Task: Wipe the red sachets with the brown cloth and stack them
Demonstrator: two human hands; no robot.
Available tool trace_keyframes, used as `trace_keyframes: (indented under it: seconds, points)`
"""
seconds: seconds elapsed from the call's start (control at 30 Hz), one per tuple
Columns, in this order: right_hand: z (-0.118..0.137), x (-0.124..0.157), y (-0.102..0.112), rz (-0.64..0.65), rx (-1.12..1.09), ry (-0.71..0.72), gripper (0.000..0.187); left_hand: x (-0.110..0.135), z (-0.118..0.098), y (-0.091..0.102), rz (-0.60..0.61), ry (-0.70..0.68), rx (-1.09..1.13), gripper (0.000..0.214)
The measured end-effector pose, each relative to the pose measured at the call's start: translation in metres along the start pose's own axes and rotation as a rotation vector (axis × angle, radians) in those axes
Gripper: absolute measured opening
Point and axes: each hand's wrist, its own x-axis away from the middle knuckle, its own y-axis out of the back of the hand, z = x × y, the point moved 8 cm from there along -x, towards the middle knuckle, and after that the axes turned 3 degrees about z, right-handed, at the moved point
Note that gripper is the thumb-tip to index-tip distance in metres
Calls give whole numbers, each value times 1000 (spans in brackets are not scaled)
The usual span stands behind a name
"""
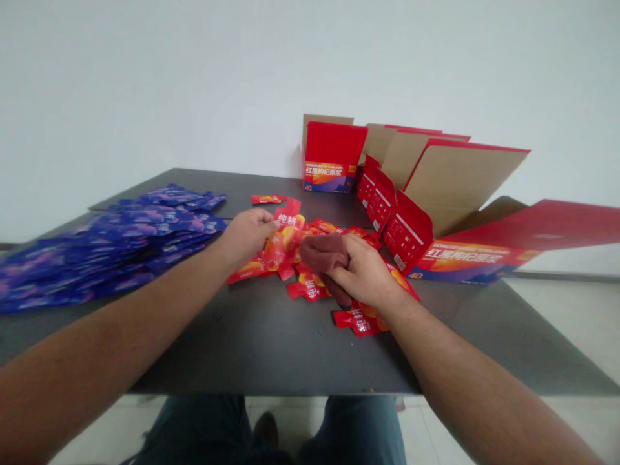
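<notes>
My left hand (250, 234) is closed on the edge of a red pouch (283, 237) printed with orange fruit and white characters, held up facing me. In my right hand (365, 268) is a bunched brown cloth (323, 253), close beside the pouch; I cannot tell whether the two touch. Beneath and around both hands lie several more red pouches (310, 285), loosely heaped on the dark table. One of them (361, 320) lies nearest to me, under my right wrist. Another single pouch (267, 199) lies flat beyond my left hand.
A large heap of blue-purple pouches (111, 248) covers the table's left side. Several open red cartons stand at the right and back, among them a back one (329, 175) and a near one (465, 261) with its flap spread rightward. The dark table (232, 349) ends just before my knees.
</notes>
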Motion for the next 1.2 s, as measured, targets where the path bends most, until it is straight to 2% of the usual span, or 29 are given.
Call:
trace_keyframes:
  seconds: [0.1, 0.17, 0.27, 0.4, 0.5, 0.63, 0.73, 0.87, 1.03, 1.2]
  points:
    - [4, -1, 4, -5, 9, -10, 31, 24, -8, -38, 75, 2, 289, 25]
    - [10, -3, 4, 25, 54, -3, 32, 35, -11, -54, 109, -15, 432, 27]
    - [19, -9, 2, 63, 148, 26, 22, 46, -12, -65, 163, -32, 613, 34]
    - [24, -19, 2, 89, 253, 42, 9, 53, -11, -77, 306, 82, 1021, 37]
    - [25, -28, 2, 122, 307, 36, 9, 55, -12, -79, 319, 144, 1145, 40]
    - [25, -38, 4, 112, 364, 39, 9, 55, -13, -78, 290, 173, 1194, 34]
    - [24, -40, 2, 78, 380, 79, 9, 55, -14, -74, 263, 138, 1144, 26]
    - [21, -29, 0, -25, 347, 162, 14, 58, -17, -68, 269, 51, 1040, 23]
    - [20, -13, -3, -40, 314, 190, 19, 62, -21, -61, 262, -15, 946, 21]
    - [27, -10, 0, -77, 315, 200, 21, 64, -24, -58, 276, -64, 897, 20]
